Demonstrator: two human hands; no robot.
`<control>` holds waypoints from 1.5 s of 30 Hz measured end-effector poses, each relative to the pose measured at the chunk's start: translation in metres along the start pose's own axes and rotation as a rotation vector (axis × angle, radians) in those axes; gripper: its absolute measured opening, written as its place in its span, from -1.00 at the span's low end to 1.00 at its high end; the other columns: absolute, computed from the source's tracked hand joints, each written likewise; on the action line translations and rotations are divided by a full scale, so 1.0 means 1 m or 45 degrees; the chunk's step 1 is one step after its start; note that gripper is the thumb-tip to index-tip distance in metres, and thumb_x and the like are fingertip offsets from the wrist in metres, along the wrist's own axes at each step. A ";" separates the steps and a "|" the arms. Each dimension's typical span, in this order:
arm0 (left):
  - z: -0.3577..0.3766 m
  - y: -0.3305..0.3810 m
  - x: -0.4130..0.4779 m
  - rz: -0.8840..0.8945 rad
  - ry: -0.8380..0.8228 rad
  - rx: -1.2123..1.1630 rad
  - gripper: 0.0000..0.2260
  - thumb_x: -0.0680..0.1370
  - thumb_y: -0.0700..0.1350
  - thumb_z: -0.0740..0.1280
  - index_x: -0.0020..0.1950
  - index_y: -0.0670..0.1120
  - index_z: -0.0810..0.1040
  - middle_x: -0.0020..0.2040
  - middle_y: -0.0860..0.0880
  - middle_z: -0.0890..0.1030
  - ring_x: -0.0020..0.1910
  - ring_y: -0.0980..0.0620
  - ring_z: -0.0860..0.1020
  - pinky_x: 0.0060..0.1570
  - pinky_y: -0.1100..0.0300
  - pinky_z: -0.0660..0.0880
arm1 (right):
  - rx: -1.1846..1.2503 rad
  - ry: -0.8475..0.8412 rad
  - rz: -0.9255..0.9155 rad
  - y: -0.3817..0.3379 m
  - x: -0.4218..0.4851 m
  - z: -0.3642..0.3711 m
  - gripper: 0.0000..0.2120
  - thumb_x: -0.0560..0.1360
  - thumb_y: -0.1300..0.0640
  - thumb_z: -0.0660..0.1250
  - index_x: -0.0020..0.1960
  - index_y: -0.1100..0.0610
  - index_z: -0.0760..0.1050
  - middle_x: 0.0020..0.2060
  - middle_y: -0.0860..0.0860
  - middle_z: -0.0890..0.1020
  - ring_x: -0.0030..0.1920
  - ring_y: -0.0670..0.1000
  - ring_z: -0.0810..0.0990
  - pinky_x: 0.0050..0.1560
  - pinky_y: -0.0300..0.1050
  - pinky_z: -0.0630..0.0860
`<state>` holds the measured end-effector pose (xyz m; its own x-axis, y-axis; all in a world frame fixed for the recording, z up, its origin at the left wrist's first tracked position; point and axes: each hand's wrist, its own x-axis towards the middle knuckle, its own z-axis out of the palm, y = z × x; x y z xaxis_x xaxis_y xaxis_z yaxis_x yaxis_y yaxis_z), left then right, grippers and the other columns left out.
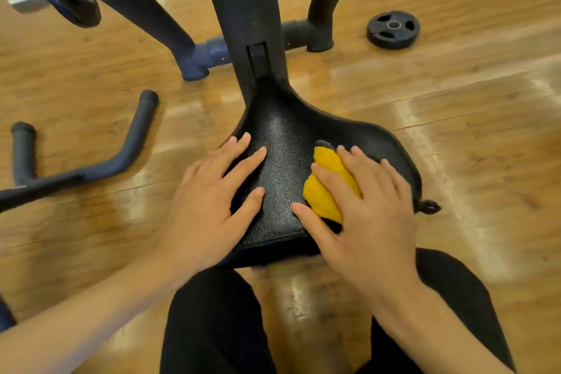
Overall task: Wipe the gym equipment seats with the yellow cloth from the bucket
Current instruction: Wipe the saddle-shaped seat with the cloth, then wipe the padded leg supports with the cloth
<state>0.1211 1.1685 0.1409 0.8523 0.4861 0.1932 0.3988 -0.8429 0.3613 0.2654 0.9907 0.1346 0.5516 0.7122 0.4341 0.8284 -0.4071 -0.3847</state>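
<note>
A black textured seat (283, 143) of a gym machine fills the middle of the head view. My left hand (212, 200) lies flat on its left side with fingers spread. On the seat's right half a bunched yellow cloth (326, 191) is pressed down by my right hand (364, 206), whose straight fingers and thumb lie over and around the cloth. No bucket is in view.
The machine's black post (243, 9) rises from the seat's narrow front, with legs and a crossbar (209, 53) on the wooden floor. A grey bent handlebar (121, 155) lies at left. A black weight plate (393, 29) rests at upper right. My dark-trousered legs are below.
</note>
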 end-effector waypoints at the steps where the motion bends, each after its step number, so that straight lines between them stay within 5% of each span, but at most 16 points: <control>1: -0.001 0.000 0.001 -0.010 -0.014 0.005 -0.49 0.63 0.17 0.14 0.57 0.10 0.37 0.63 0.08 0.25 0.63 0.09 0.16 0.53 -0.04 0.21 | -0.002 0.012 -0.009 -0.007 0.002 0.002 -0.56 0.54 -0.26 0.31 0.25 -0.01 0.62 0.36 0.07 0.54 0.42 0.11 0.46 0.42 0.21 0.30; 6: -0.010 0.005 0.004 -0.009 -0.174 0.098 -0.51 0.67 0.12 0.14 0.59 0.01 0.36 0.63 -0.06 0.26 0.63 -0.06 0.19 0.55 -0.06 0.17 | -0.055 -0.069 0.049 -0.018 0.009 -0.005 -0.65 0.54 -0.22 0.34 0.13 0.02 0.64 0.25 0.06 0.60 0.26 0.13 0.55 0.25 0.17 0.40; 12: -0.073 0.048 -0.014 -0.367 -0.691 0.272 -0.39 0.69 0.18 0.10 0.68 0.02 0.01 0.67 -0.23 -0.07 0.66 -0.21 -0.15 0.62 -0.10 -0.14 | -0.135 -0.810 0.345 -0.045 0.059 -0.054 -0.57 0.47 -0.27 0.39 0.15 0.01 0.54 0.11 0.05 0.53 0.14 0.17 0.48 0.02 0.08 0.40; 17: -0.181 0.101 -0.118 -0.939 -0.958 -0.114 -0.25 0.51 0.28 -0.16 0.54 -0.09 0.36 0.51 -0.22 0.37 0.52 -0.23 0.28 0.52 -0.05 0.13 | 0.274 -1.354 0.679 -0.112 0.080 -0.131 -0.61 0.44 -0.23 0.47 -0.01 0.08 0.55 -0.15 -0.03 0.59 -0.06 0.02 0.53 -0.11 -0.11 0.32; 20: -0.227 0.128 -0.190 -1.350 -1.157 -0.342 -0.51 0.69 0.20 0.07 0.49 -0.05 0.43 0.44 -0.14 0.47 0.42 -0.17 0.43 0.38 0.05 0.33 | 0.180 -1.535 0.653 -0.152 0.071 -0.179 -0.62 0.44 -0.23 0.47 0.00 0.06 0.55 -0.17 -0.07 0.55 -0.08 -0.03 0.47 -0.19 -0.15 0.27; 25: -0.278 0.160 -0.285 -1.786 -0.869 -0.731 -0.70 0.68 0.04 0.25 0.18 -0.17 0.59 0.17 -0.18 0.64 0.19 -0.17 0.57 0.12 0.11 0.45 | 0.219 -1.649 0.581 -0.192 0.034 -0.220 -0.64 0.36 -0.21 0.55 -0.13 0.03 0.53 -0.23 -0.04 0.58 -0.13 0.03 0.57 -0.20 -0.10 0.43; 30: -0.301 0.170 -0.324 -2.011 -0.521 -0.889 -0.76 0.66 -0.03 0.27 0.10 -0.17 0.62 0.08 -0.14 0.65 0.11 -0.15 0.59 0.11 0.09 0.48 | 0.135 -1.749 0.371 -0.242 0.017 -0.223 -0.66 0.36 -0.21 0.55 -0.16 0.00 0.53 -0.26 -0.03 0.61 -0.18 0.01 0.59 -0.17 -0.04 0.50; 37: -0.318 0.140 -0.335 -2.006 -0.291 -1.113 -0.75 0.68 -0.05 0.22 0.08 -0.20 0.59 0.01 -0.12 0.62 -0.01 -0.06 0.54 0.03 0.11 0.47 | 0.037 -1.737 0.117 -0.319 0.033 -0.192 -0.62 0.35 -0.25 0.54 -0.17 0.01 0.50 -0.25 -0.04 0.63 -0.13 0.03 0.60 -0.15 -0.03 0.47; 45: -0.353 0.056 -0.314 -1.884 -0.301 -1.148 -0.75 0.67 -0.06 0.21 0.02 -0.20 0.59 -0.05 -0.10 0.60 -0.04 -0.03 0.54 -0.05 0.15 0.43 | -0.003 -1.600 0.172 -0.375 0.069 -0.163 -0.61 0.39 -0.24 0.50 -0.12 0.06 0.52 -0.26 -0.01 0.62 -0.11 0.06 0.60 -0.12 -0.05 0.48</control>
<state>-0.2441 1.0501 0.4229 0.0353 0.5496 -0.8347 0.5918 0.6615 0.4606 0.0082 1.0989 0.4418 0.1598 0.7151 -0.6805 0.7736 -0.5190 -0.3637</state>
